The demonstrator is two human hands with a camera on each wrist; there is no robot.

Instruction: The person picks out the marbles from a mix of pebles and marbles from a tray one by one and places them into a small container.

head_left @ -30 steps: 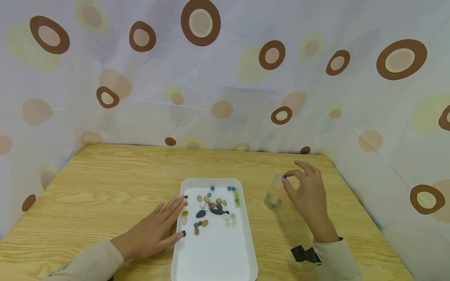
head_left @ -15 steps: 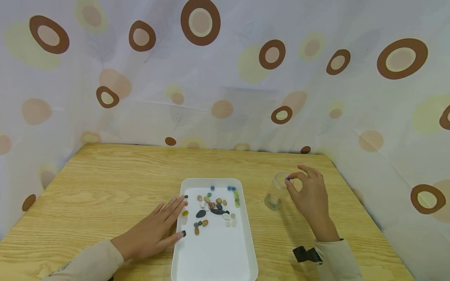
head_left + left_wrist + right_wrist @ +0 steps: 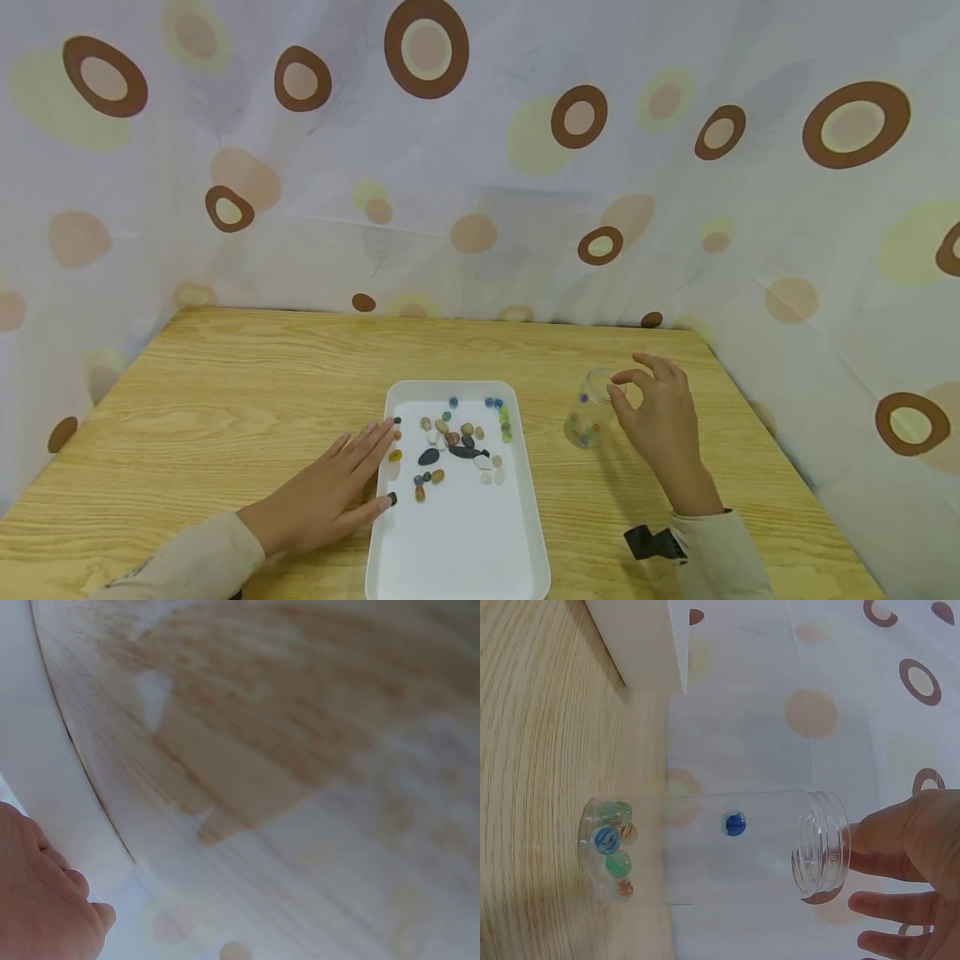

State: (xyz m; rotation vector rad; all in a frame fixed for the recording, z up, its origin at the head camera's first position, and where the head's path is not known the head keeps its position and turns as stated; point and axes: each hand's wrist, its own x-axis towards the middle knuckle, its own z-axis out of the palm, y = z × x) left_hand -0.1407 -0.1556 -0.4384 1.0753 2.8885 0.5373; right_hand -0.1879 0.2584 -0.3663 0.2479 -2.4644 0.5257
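Observation:
A clear jar (image 3: 587, 421) stands on the table right of the tray, with several glass marbles at its bottom. Inside it, a blue marble (image 3: 736, 824) is in mid-air between the mouth and the bottom. Beside the jar's mouth is my right hand (image 3: 663, 425), thumb and index finger near the rim, nothing held between them. My left hand (image 3: 322, 492) lies with fingers extended over the left rim of a white tray (image 3: 465, 542). Several pebbles (image 3: 429, 457) and marbles (image 3: 506, 425) lie grouped in the tray. A dark stone (image 3: 392, 498) sits by the left thumb.
The wooden table (image 3: 262, 375) is bounded at the back and sides by a patterned cloth (image 3: 480, 167). The tray's raised wall (image 3: 641, 641) appears near the jar in the right wrist view.
The blue marble has left my right fingers and is now inside the jar, below its mouth. My right hand shifted slightly right and down earlier. The left hand stays still.

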